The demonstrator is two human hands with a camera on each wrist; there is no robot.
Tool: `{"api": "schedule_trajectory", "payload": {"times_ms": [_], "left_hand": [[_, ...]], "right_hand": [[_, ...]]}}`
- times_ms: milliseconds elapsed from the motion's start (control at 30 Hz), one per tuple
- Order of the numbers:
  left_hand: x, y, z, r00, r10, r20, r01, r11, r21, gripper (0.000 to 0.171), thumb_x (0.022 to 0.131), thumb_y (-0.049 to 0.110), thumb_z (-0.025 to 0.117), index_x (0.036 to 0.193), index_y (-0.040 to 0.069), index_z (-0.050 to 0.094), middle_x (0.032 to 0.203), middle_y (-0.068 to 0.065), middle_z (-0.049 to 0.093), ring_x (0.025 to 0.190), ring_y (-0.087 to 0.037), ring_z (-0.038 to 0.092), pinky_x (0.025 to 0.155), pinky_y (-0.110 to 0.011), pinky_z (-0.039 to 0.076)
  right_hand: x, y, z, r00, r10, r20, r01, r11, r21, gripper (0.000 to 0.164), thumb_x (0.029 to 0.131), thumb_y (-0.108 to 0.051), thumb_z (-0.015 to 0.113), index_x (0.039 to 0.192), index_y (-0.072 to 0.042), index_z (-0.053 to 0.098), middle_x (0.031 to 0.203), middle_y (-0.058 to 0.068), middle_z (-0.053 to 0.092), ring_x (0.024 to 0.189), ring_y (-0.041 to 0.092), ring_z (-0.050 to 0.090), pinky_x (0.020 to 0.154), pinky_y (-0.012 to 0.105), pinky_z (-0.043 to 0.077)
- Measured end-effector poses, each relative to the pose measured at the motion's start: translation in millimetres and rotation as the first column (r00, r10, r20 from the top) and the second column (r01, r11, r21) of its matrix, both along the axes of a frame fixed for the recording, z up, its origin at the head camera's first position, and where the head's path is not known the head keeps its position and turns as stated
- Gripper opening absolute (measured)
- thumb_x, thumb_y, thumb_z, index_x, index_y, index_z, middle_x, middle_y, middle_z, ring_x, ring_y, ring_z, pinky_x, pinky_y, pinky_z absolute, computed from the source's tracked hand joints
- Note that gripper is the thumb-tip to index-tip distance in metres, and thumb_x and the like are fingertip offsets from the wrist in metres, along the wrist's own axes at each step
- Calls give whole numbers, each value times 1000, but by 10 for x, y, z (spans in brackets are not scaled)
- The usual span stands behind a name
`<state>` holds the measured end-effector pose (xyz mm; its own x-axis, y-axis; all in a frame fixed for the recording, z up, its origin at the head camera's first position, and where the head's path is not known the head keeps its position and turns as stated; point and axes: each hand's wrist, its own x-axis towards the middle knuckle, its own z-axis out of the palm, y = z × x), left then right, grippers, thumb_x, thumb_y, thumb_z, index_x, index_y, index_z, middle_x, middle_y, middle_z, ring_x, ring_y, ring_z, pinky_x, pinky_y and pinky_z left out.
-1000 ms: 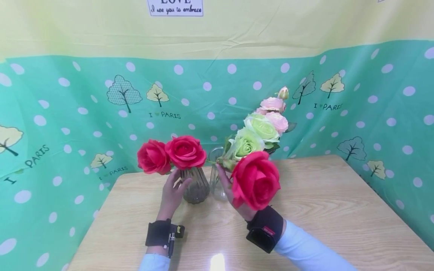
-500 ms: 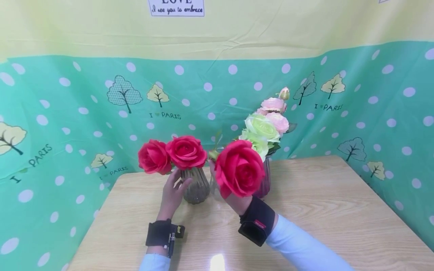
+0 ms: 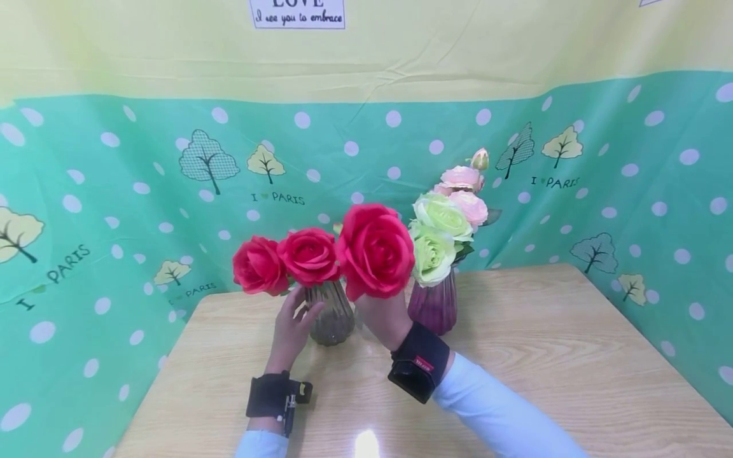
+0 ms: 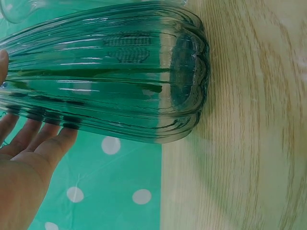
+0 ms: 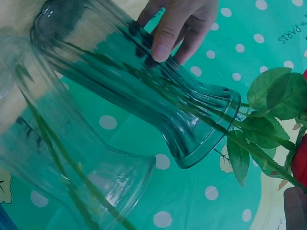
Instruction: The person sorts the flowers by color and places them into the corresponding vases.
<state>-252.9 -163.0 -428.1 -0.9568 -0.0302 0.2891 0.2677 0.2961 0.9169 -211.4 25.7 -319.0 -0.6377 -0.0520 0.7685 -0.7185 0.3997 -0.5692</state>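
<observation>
My left hand (image 3: 291, 327) holds the ribbed grey glass vase (image 3: 331, 321), thumb on one side and fingers on the other. Two red roses (image 3: 309, 256) stand in that vase, their stems visible through the glass in the right wrist view. A larger-looking red rose (image 3: 375, 251) is in my right hand (image 3: 386, 315), just right of them; its bloom covers my fingers in the head view. Beside the grey vase is a clear glass vase (image 5: 110, 167), mostly hidden from the head camera. Green stems (image 5: 62, 158) overlap the clear vase in the right wrist view.
To the right, a purple ribbed vase (image 3: 435, 305) carries green roses (image 3: 433, 254) and pink flowers (image 3: 468, 207). All the vases stand toward the back of the wooden table (image 3: 544, 356). A polka-dot cloth (image 3: 349, 172) hangs behind and along both sides.
My right hand has moved left and away from me with the red rose, uncovering the green roses and purple vase. My left hand has stayed on the grey vase.
</observation>
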Motion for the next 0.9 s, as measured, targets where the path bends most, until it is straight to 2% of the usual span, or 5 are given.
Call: {"api": "schedule_trajectory", "payload": {"times_ms": [67, 133, 433, 767, 900], "left_hand": [[-53, -27, -84, 1000, 6, -9, -6, 1000, 3, 62, 86, 26, 67, 141, 17, 39, 142, -9, 46, 133, -29, 41, 107, -50, 39], [-79, -41, -131, 1000, 18, -14, -18, 1000, -10, 63, 85, 31, 67, 141, 20, 39, 142, -8, 46, 132, -28, 42, 107, -49, 40], [-72, -31, -129, 999, 30, 26, -29, 999, -19, 64, 87, 30, 66, 142, 17, 37, 141, -9, 46, 133, -28, 41, 108, -46, 40], [77, 20, 82, 999, -21, 31, 20, 1000, 17, 60, 87, 20, 66, 140, 12, 39, 143, -12, 43, 134, -33, 38, 109, -54, 36], [36, -7, -2, 1000, -8, 29, 9, 1000, -4, 63, 87, 26, 66, 142, 16, 37, 145, -9, 42, 135, -30, 39, 109, -52, 36]], "right_hand": [[-40, -27, 49, 999, -32, -33, 31, 999, -12, 17, 73, 8, 66, 85, -1, 56, 72, 8, 59, 73, 19, 57, 77, 31, 49], [-85, -52, 81, 999, 27, -38, -30, 995, -92, 20, 74, 7, 67, 88, -3, 56, 73, 6, 60, 78, 17, 58, 82, 33, 48], [-177, -91, 76, 991, 128, 39, -120, 979, -166, 23, 83, 5, 61, 102, -7, 59, 87, 5, 64, 85, 14, 59, 82, 29, 49], [-192, -89, 43, 993, -40, 112, 34, 998, 53, 10, 85, 1, 57, 80, -4, 64, 57, 3, 53, 54, 9, 46, 52, 18, 40], [-224, -111, 78, 995, -70, 67, 63, 992, 107, 8, 83, 0, 59, 79, -3, 65, 53, 1, 44, 53, 10, 39, 48, 18, 32]]}}
